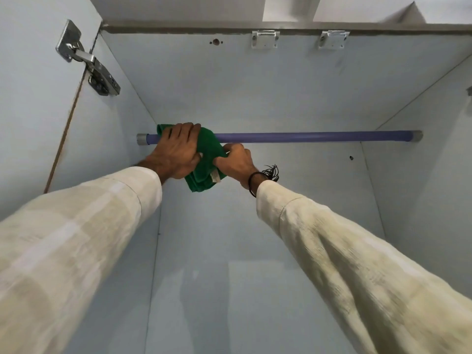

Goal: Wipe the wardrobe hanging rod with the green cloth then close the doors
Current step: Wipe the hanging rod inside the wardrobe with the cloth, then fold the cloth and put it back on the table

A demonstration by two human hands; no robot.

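A purple hanging rod (306, 137) runs across the pale blue wardrobe, ending in grey sockets at both side walls. The green cloth (208, 149) is draped over the rod near its left end. My left hand (176, 152) presses the cloth onto the rod from above, fingers wrapped over it. Just below the rod, my right hand (236, 162) pinches the hanging part of the cloth. The stretch of rod under the cloth is hidden.
The left door (33, 98) stands open, held by a metal hinge (89, 62) on the left side wall. Two white brackets (264, 39) sit under the top panel. The right side wall (421, 162) closes off the rod's far end.
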